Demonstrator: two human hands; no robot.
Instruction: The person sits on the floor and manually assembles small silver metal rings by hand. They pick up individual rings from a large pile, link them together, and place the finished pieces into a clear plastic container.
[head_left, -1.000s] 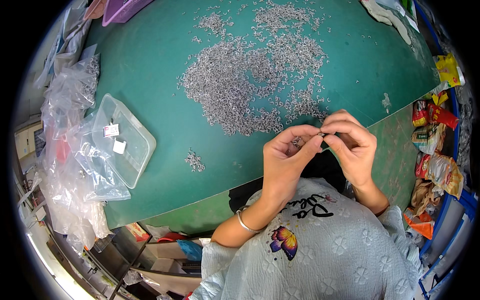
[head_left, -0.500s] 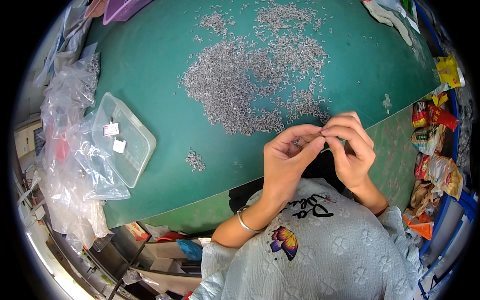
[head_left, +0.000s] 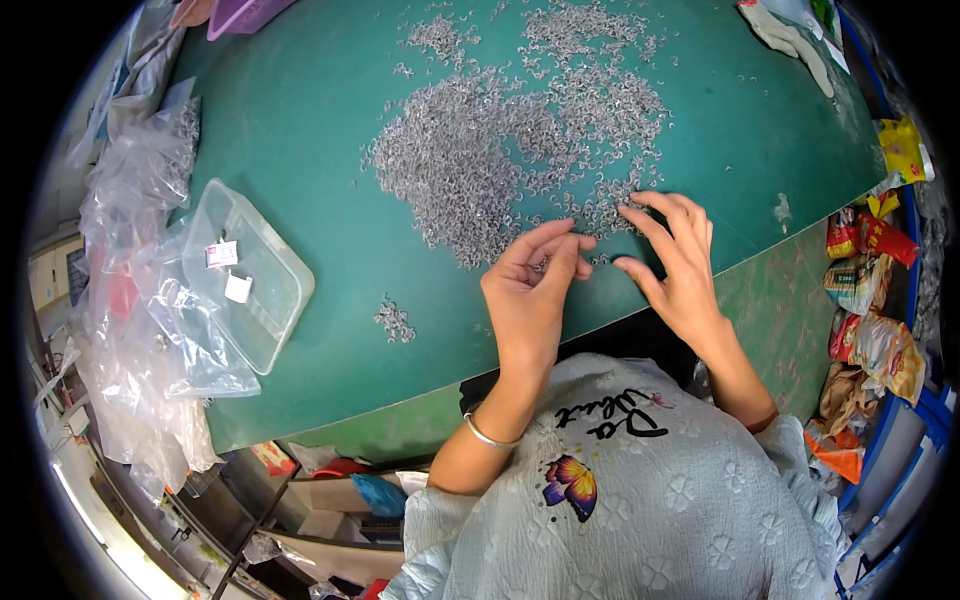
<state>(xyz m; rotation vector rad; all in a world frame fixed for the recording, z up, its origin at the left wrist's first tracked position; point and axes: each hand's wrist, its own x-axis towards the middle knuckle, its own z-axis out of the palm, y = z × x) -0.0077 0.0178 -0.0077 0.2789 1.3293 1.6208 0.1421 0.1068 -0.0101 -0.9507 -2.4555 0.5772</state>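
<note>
Pinching C-shaped metal piece (head_left: 588, 243), left hand (head_left: 526, 298) | right hand (head_left: 682, 272) spread, holding nothing visible | small cluster (head_left: 394, 320) perhaps done | large pile (head_left: 450, 165) seemingly left on bench (head_left: 300, 130)

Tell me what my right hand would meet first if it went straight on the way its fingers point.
Your right hand would probably first meet the small C-shaped metal pieces scattered ahead; from above, I can't tell whether it touches them.

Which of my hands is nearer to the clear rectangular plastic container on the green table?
Left. Your left hand is right of the clear rectangular plastic container; your right hand is farther right.
</note>
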